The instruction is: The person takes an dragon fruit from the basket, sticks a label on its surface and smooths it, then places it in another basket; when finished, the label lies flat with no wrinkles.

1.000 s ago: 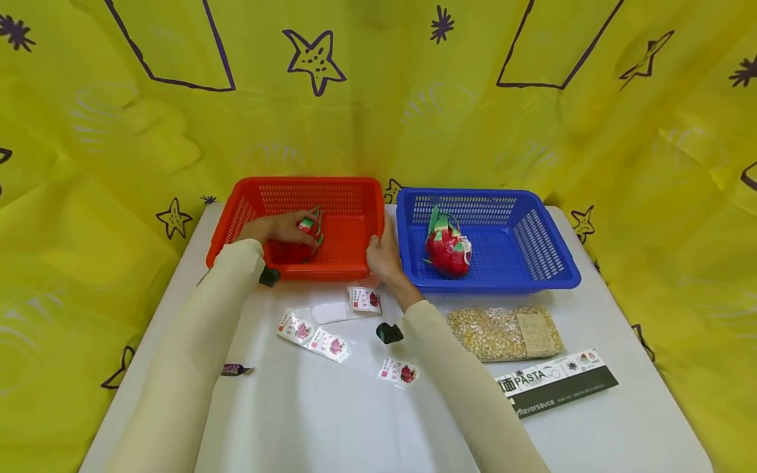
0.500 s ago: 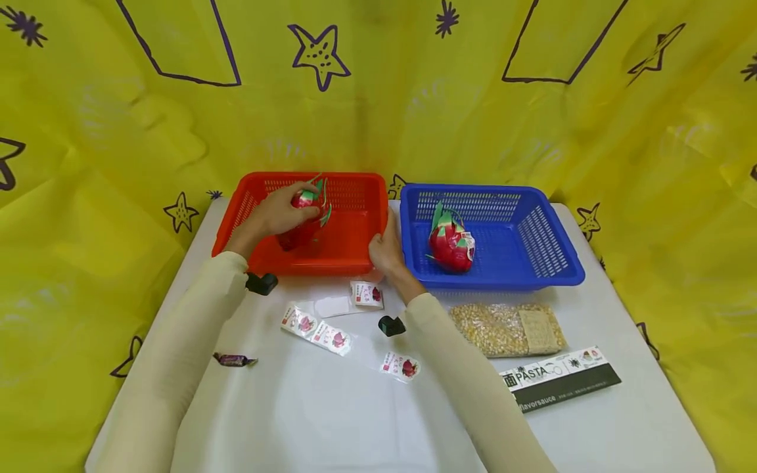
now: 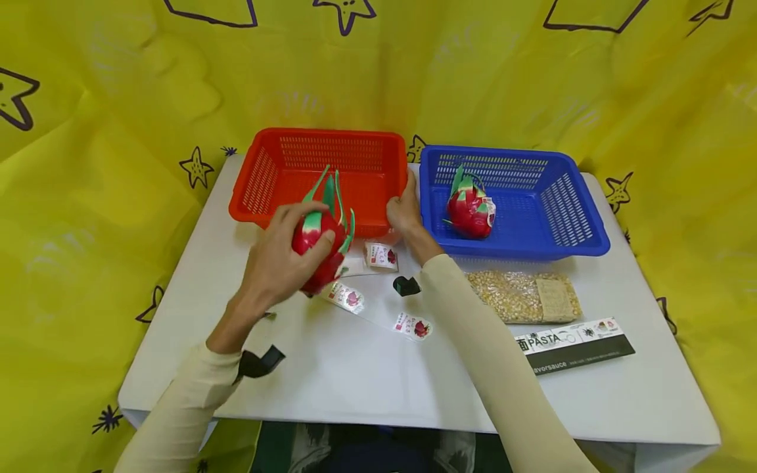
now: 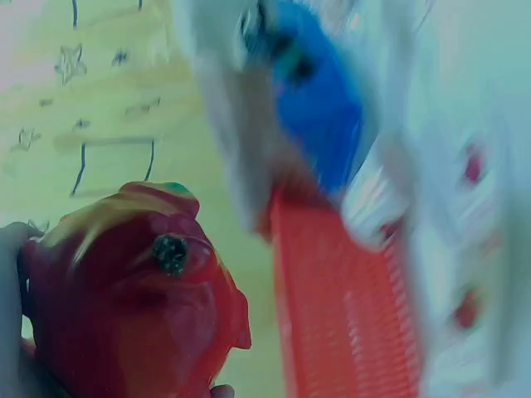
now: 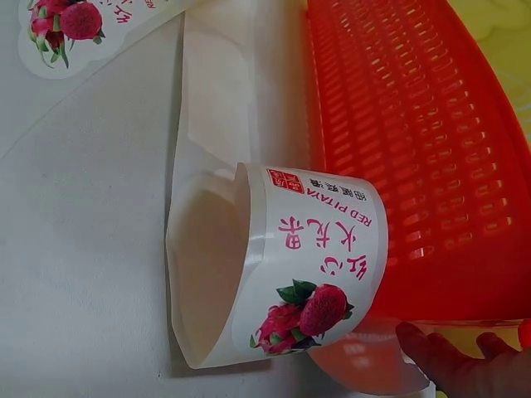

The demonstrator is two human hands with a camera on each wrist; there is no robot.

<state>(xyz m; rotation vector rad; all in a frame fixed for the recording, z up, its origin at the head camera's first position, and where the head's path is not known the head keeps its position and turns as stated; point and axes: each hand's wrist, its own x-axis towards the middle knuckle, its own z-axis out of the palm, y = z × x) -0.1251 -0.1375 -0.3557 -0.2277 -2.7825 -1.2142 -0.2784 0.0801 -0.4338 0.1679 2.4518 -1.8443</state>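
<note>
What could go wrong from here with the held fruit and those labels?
1. The dragon fruit in the left hand looks raised above the table; a slip might drop it onto the label strip.
2. The curled label sits close beside the red basket; if the right hand shifts that basket, it could crease.

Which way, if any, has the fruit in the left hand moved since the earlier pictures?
Yes. In the head view, the fruit has moved up and out of the red basket, toward the camera.
</note>
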